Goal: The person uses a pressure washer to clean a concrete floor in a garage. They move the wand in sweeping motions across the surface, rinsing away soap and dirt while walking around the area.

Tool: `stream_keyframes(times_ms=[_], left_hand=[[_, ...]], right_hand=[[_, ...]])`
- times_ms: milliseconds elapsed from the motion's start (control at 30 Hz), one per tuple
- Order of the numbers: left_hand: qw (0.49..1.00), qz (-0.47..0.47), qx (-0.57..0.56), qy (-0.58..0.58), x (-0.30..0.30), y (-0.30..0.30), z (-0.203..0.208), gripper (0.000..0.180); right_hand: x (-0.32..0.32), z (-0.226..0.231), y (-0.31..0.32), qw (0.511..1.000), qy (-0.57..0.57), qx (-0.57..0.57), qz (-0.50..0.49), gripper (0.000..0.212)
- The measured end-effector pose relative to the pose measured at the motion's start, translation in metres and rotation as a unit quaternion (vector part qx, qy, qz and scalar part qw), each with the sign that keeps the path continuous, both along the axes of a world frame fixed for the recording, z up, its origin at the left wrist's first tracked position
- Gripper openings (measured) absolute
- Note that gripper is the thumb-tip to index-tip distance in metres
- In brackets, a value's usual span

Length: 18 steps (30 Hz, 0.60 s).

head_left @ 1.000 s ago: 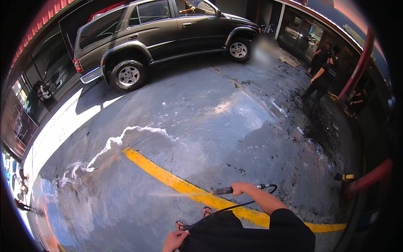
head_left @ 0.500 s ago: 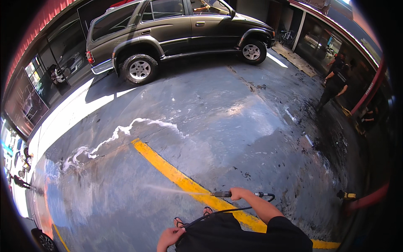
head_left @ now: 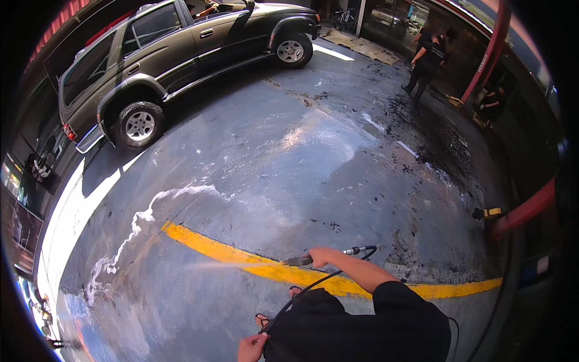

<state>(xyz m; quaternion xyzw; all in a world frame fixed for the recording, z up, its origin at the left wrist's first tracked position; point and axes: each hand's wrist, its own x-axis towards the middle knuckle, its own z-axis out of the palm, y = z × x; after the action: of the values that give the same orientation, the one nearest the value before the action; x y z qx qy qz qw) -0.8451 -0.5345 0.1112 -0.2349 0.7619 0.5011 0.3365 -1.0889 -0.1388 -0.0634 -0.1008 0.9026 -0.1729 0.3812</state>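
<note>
Black hose (head_left: 310, 285) news first: it runs from the back of the gun (head_left: 297, 261) in a loop and down to the left hand (head_left: 252, 347), which is pinching it between thumb and fingers by the black shirt. Right hand (head_left: 321, 256) has its fingers wrapped around the gun, held out ahead of the body, over the yellow line (head_left: 202, 242). What's changed in the last half second is mostly the view: the head has swung right, so the SUV (head_left: 175, 51) has slid left and the worker (head_left: 427, 60) by the dark grime (head_left: 443, 136) sits further in. Grip's the same, and the spray (head_left: 232, 265) is still shooting left across the line. So I'd call it a look around rather than a new step; the floor (head_left: 289, 181) is getting sprayed on about the same side as before. White foam (head_left: 145, 214) still snakes across beyond the line's end, same rough shape, so I'd say it isn't being pushed along much. Fair warning, the mist thins out, so I can't really tell where it lands.
</note>
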Motion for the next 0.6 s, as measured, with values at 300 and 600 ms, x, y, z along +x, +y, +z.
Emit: stream_keyframes(times_ms=[300, 600], left_hand=[[0.984, -0.145, 0.005, 0.100, -0.023, 0.010, 0.006, 0.047], [0.992, -0.118, 0.005, 0.053, -0.033, 0.028, 0.020, 0.050]], right_hand=[[0.052, -0.001, 0.060, 0.995, -0.064, 0.064, -0.030, 0.039], [0.100, -0.016, 0.088, 0.987, -0.105, 0.031, -0.116, 0.035]])
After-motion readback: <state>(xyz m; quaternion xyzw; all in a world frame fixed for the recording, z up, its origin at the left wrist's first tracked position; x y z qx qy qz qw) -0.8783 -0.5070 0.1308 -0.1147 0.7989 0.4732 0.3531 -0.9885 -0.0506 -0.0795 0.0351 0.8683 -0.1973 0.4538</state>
